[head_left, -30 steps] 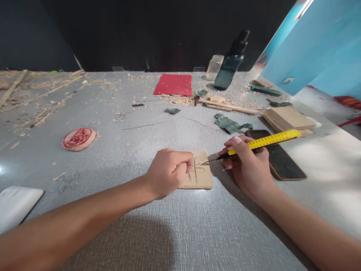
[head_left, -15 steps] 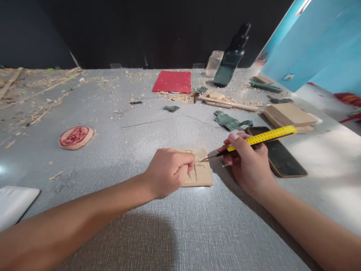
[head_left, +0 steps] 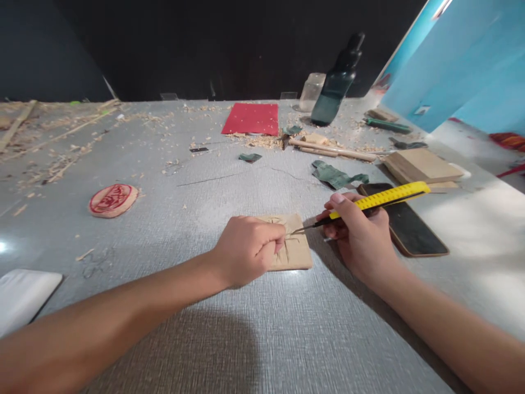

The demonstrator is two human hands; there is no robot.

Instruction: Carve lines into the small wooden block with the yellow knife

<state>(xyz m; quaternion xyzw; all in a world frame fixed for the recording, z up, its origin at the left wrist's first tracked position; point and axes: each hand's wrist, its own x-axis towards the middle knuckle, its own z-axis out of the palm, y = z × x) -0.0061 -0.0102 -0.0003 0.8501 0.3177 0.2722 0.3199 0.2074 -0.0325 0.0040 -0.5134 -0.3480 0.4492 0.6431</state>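
A small flat wooden block point(head_left: 297, 254) lies on the table in front of me, with dark lines drawn or cut into its face. My left hand point(head_left: 248, 249) is closed over its left part, fingers curled, and hides that side. In my right hand point(head_left: 363, 235) is a yellow-and-black utility knife point(head_left: 383, 201), pinched between thumb and fingers like a pen. Its thin blade slants down to the left, and the tip meets the block's upper face near the marked lines, just right of my left fingers.
Right of my right hand lies a phone point(head_left: 414, 230), with wooden blocks point(head_left: 422, 166) behind it. Green sandpaper scraps point(head_left: 332, 175), sticks point(head_left: 334, 150), red paper point(head_left: 252, 119) and a dark bottle point(head_left: 334, 90) stand or lie farther back. A red-marked wooden disc point(head_left: 112, 200) is left.
Very little differs. The view has shifted slightly, and both hands, the knife and the block keep almost the same places.
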